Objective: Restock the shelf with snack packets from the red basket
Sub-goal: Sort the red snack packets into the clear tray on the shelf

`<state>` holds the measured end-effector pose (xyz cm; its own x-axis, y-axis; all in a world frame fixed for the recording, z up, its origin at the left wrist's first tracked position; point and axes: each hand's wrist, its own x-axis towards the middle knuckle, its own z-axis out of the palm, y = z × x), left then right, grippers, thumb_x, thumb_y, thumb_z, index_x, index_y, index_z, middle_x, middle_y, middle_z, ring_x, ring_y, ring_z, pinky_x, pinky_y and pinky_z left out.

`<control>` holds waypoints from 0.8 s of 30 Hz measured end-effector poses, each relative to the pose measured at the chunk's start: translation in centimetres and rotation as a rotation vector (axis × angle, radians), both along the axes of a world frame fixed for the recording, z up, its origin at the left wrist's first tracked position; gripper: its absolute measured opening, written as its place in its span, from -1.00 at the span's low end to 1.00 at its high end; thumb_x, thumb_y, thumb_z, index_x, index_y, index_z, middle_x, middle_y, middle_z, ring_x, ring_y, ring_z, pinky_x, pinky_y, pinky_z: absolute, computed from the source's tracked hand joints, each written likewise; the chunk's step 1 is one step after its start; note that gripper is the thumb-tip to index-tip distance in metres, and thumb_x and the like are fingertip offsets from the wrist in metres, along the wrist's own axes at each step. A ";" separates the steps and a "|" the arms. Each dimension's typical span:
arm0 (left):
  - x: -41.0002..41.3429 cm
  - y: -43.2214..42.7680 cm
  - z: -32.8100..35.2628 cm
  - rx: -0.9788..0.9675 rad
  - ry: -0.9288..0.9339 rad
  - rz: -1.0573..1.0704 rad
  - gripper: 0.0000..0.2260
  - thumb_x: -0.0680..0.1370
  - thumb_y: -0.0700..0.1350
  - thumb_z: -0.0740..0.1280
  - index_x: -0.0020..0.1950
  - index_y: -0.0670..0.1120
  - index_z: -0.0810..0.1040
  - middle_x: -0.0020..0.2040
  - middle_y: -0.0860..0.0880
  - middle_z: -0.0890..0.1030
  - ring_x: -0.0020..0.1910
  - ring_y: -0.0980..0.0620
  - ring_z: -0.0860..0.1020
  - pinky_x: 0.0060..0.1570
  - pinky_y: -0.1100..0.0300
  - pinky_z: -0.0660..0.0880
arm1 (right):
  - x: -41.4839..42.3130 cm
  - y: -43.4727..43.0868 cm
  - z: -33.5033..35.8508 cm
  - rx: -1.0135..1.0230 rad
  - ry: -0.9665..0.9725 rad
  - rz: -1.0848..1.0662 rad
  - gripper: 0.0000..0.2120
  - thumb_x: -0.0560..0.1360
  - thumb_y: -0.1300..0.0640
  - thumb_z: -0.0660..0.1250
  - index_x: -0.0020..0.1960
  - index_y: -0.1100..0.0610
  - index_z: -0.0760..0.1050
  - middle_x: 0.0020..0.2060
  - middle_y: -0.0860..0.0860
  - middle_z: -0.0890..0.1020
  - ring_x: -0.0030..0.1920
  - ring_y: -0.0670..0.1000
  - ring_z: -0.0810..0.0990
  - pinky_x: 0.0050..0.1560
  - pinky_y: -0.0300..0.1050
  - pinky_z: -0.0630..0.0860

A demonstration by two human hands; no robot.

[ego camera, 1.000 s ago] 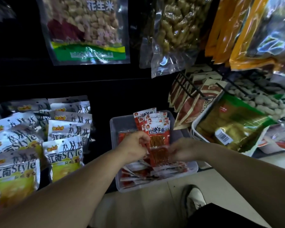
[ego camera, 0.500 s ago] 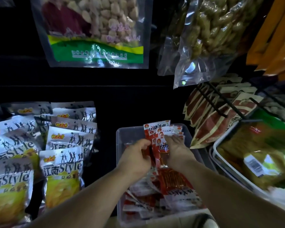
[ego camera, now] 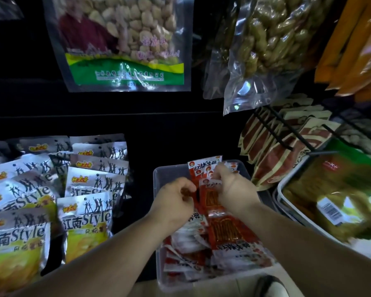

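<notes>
A clear plastic bin (ego camera: pixel 169 174) on the dark shelf holds several small red-and-white snack packets. A row of them stands upright at the bin's back (ego camera: pixel 205 166), and more lie flat in a loose pile at the front (ego camera: pixel 227 249). My left hand (ego camera: pixel 174 202) and my right hand (ego camera: pixel 234 187) are both over the bin, fingers closed on the upright red packets from either side. The red basket is not in view.
Silver-and-yellow snack bags (ego camera: pixel 86 213) fill the shelf to the left. Clear bags of nuts (ego camera: pixel 124 41) hang above. At the right are brown packets on black hooks (ego camera: pixel 287 151) and a white tray (ego camera: pixel 287 202) with a green-yellow bag. A shoe (ego camera: pixel 272 286) shows below.
The view has moved closer to the shelf. My right hand rose from the flat pile to the upright packets, and both hands now press in on that row.
</notes>
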<state>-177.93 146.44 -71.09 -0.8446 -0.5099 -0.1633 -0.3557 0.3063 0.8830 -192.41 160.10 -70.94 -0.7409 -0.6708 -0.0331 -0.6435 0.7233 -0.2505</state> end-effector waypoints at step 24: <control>5.3 1.8 14.8 0.424 0.185 -0.270 -0.54 0.50 -0.35 0.51 0.27 0.12 0.63 0.06 -0.05 0.75 0.05 -0.05 0.73 0.04 0.01 0.68 | 10.1 6.7 15.9 -1.069 -1.035 -0.333 -0.72 0.55 0.38 0.44 0.18 0.11 0.66 -0.02 0.19 0.76 -0.06 0.22 0.77 -0.20 0.00 0.68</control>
